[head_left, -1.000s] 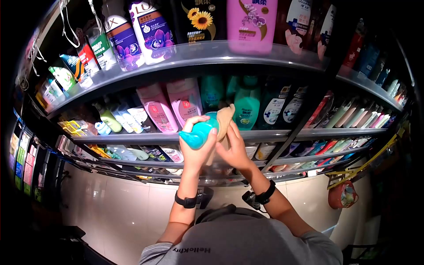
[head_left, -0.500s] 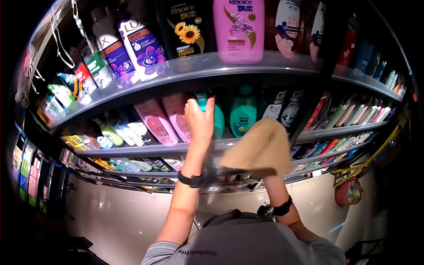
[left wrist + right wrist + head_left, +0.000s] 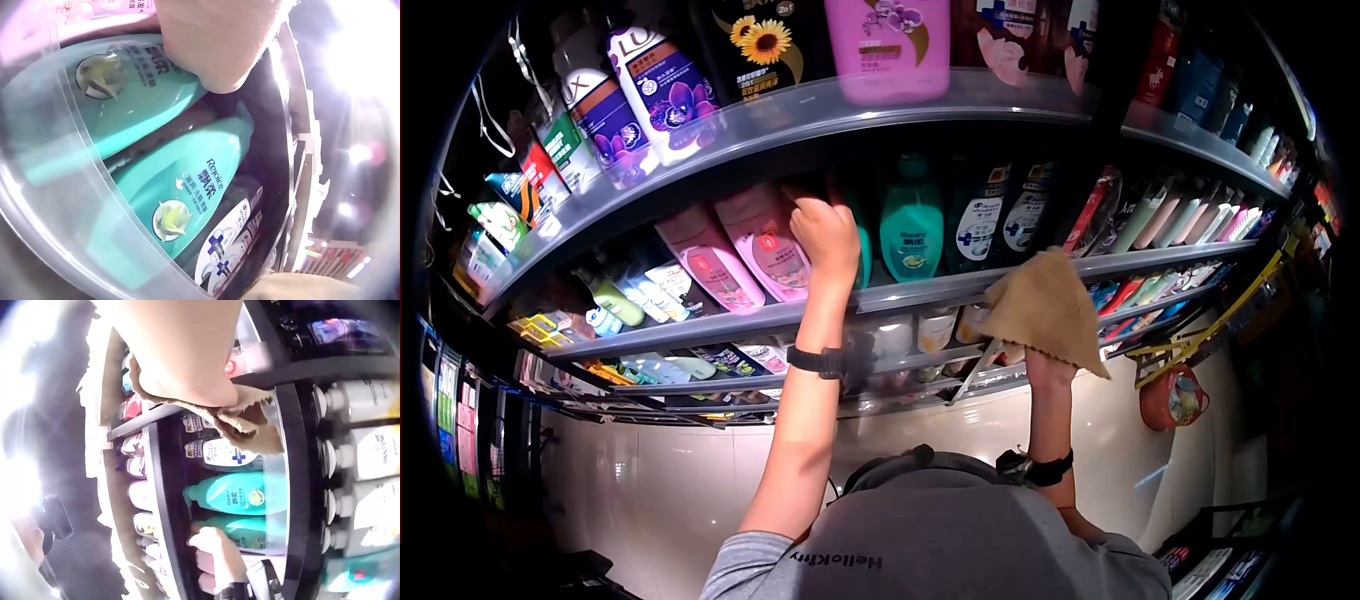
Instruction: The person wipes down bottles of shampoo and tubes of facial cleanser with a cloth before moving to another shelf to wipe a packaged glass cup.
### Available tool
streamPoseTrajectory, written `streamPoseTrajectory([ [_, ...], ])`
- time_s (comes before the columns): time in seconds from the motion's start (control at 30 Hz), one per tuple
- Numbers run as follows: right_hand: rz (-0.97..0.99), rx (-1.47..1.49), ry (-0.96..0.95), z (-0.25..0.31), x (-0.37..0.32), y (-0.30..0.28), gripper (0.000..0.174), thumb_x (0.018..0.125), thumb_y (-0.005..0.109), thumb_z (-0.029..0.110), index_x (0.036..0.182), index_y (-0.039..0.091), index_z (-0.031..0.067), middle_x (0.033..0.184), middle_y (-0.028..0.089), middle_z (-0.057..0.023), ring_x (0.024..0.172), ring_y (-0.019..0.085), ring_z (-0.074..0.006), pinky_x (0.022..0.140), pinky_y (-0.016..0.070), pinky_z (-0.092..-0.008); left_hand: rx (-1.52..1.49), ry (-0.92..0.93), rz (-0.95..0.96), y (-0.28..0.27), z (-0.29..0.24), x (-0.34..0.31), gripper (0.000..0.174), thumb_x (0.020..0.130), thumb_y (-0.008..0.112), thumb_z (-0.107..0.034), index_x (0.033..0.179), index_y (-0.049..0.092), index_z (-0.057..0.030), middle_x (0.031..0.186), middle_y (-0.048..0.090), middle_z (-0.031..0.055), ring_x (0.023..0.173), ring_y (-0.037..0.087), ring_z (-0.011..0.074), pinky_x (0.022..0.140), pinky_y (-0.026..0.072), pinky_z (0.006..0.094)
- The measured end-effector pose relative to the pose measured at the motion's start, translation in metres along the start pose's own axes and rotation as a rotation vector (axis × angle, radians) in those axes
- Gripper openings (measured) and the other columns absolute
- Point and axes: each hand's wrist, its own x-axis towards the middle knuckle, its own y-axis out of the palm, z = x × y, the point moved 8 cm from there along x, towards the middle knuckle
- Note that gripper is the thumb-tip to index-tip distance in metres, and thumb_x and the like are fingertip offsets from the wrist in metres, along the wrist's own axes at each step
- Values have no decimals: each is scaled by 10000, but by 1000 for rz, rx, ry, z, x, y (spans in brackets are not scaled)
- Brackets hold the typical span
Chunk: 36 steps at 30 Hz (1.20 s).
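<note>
Teal bottle (image 3: 864, 262) on shelf (image 3: 960, 286), left grip (image 3: 828, 235) curled round it; right grip (image 3: 1048, 372) clutches tan cloth (image 3: 1045, 302) (draped).

A row of teal bottles (image 3: 911, 225) with pale leaf badges sits right of pink bottles (image 3: 740, 255). A plain tan cloth (image 3: 1050, 305) hangs further right. Above, a white bottle (image 3: 662, 90) shows purple flowers.
</note>
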Motion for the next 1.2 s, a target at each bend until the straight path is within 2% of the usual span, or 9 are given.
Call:
streamPoseTrajectory([
  [0.07,-138,-272,-154,19,0,-27,508,878,457,242,1314,293,41,1351,325,-121,1230,331,-275,1039,247,-398,32,-92,73,9,9,-8,283,773,475,-30,994,392,125,911,508,359,834,464,519,718,356,521],
  [0.17,-406,-1958,-269,30,0,-71,558,851,498,257,1323,287,47,1366,305,-128,1239,320,-294,1037,241,-422,241,210,-43,17,3,-23,382,685,494,-31,1030,373,79,1014,373,309,916,380,485,875,291,559],
  [0.23,-388,-2409,-174,-2,5,-103,593,834,526,267,1329,282,51,1376,292,-133,1246,312,-307,1035,237,-439,245,279,-102,1,-14,-23,373,686,506,-14,1035,397,57,1015,387,285,930,391,461,885,297,546],
  [0.27,-320,-1521,-95,-26,-3,-155,812,744,624,356,1353,201,25,1390,207,-202,1276,231,-337,1038,192,-458,244,357,-146,-9,-25,-26,368,687,517,3,1040,421,36,1017,401,261,944,402,437,894,303,533],
  [0.37,25,-2322,-41,-71,12,-41,996,664,678,380,1336,99,-72,1366,86,-311,1284,72,-421,1036,122,-498,65,435,-121,-32,-36,-46,388,728,551,16,1104,466,-22,1136,415,185,1057,395,351,960,263,515],
  [0.6,-189,-2294,-17,-98,-3,-63,879,625,703,280,1260,228,-97,1245,320,-271,1168,286,-418,996,195,-477,-130,320,355,-53,-29,-157,104,651,491,-54,716,566,-85,701,532,93,711,520,288,757,415,440],
  [0.67,-21,-2298,-80,-109,4,-33,663,673,640,316,1176,401,-44,1132,421,-217,1076,366,-392,900,283,-446,47,253,847,-29,-14,-201,80,615,522,-50,614,591,-90,666,557,102,681,549,275,574,423,418],
  [0.93,228,-1981,-1,-148,16,19,627,599,688,293,1060,442,-54,919,440,-170,887,416,-361,772,324,-427,-264,458,632,-68,-52,-161,182,567,553,5,722,599,-78,558,490,35,521,501,256,447,384,340],
  [1.2,342,-2457,-237,-159,26,-2,262,705,507,147,926,540,11,903,482,-113,865,460,-264,748,363,-351,-365,158,1087,-30,-67,-176,174,706,593,-69,867,541,-28,757,513,110,644,518,283,558,415,334],
])
